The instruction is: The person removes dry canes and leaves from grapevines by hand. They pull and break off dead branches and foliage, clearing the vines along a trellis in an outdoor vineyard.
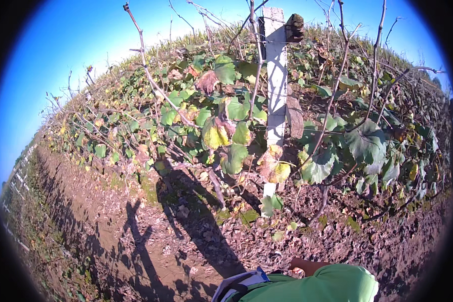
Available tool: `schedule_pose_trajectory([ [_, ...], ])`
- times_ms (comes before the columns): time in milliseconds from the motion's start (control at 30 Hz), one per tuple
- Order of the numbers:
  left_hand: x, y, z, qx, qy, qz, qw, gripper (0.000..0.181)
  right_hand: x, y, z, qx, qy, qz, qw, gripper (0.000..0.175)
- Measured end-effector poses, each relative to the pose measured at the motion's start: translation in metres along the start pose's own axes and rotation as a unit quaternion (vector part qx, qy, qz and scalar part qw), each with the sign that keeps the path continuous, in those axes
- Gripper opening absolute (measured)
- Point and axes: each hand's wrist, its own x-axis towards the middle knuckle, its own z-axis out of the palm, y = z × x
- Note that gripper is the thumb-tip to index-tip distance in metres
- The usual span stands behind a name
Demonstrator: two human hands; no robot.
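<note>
My right hand (298, 264) shows small at the bottom, beyond a bent green sleeve (324, 283). It lies close to my body, and its fingers are too indistinct to show whether they hold anything. My left hand is out of view. Before me stands a trellised row of grapevines. Green and yellowing leaves (216, 136) hang on it, and bare canes (256, 56) rise above the foliage. A pale trellis post (277, 79) stands upright among the vines. Beside it are a weathered wood block (294, 28) near the top and a curved brown piece (294, 115) lower down.
Thin trellis wires cross the post and run along the row. Dry fallen leaves (260, 241) cover the soil under the vines. A bare dirt strip (113, 222) runs along the left, crossed by shadows. A white and dark fabric item (241, 284) lies against my body.
</note>
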Motion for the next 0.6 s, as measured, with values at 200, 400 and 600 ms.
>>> schedule_pose_trajectory([
  [200,0.070,0.081,-0.052,0.024,0.006,0.057,0.998,0.023,0.106,-0.108,-0.065,-0.083,0.128,-0.254,0.955,0.042],
  [400,0.128,0.126,-0.079,0.062,-0.016,0.089,0.994,0.023,0.117,-0.138,-0.091,-0.003,0.215,-0.216,0.952,0.058],
  [600,0.181,0.155,-0.089,0.103,-0.059,0.121,0.986,0.022,-0.001,-0.127,-0.136,0.094,0.215,-0.151,0.960,0.043],
])
